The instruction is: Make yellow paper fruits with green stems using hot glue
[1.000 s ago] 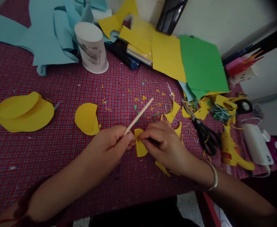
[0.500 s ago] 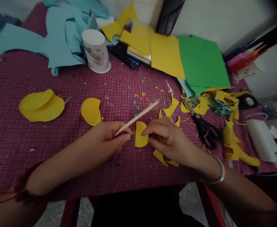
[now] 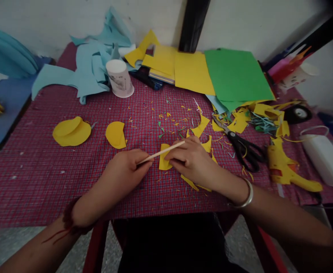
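Note:
My left hand (image 3: 128,166) is closed around one end of a thin pale wooden stick (image 3: 161,152), which slants up to the right. Its far end reaches the knuckles of my right hand (image 3: 194,161). Between thumb and fingers, my right hand pinches the edge of a small yellow paper piece (image 3: 163,162) with a straight left side. The stick passes over this piece. Just left of the hands lies a yellow cut circle (image 3: 115,134) with a flat side. Farther left are overlapping yellow round pieces (image 3: 71,132). Yellow offcuts lie around my right hand.
Black-handled scissors (image 3: 242,148) and a yellow glue gun (image 3: 287,167) lie at right, beside a white box-like device (image 3: 325,159). Behind stand a paper cup (image 3: 120,79), light-blue sheets (image 3: 89,64), yellow sheets (image 3: 193,74) and a green sheet (image 3: 237,74). Scraps dot the checked cloth (image 3: 78,182).
The stick has tipped flatter, its far end now down by my right hand. My right hand keeps its pinch on the yellow piece. The camera view has swung left.

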A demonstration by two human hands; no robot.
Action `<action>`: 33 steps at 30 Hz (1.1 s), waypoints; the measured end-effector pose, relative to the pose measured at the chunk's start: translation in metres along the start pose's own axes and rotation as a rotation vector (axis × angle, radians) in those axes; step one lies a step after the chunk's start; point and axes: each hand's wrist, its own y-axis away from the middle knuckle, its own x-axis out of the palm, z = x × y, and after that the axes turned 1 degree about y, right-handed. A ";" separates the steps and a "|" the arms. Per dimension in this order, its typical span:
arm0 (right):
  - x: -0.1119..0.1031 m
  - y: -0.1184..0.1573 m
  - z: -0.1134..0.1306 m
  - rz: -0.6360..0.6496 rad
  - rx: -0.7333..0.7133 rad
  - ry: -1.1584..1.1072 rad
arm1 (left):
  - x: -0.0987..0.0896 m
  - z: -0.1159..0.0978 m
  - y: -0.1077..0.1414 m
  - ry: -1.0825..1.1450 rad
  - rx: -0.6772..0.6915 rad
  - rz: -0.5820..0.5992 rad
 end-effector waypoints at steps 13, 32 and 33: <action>-0.001 -0.001 -0.003 0.047 0.031 -0.123 | -0.015 0.000 -0.006 0.098 0.191 0.339; -0.018 -0.004 -0.008 -0.001 0.072 -0.106 | 0.002 -0.015 0.002 -0.713 0.374 0.419; -0.018 -0.004 -0.007 0.040 0.061 -0.082 | 0.003 -0.013 0.003 -0.713 0.391 0.403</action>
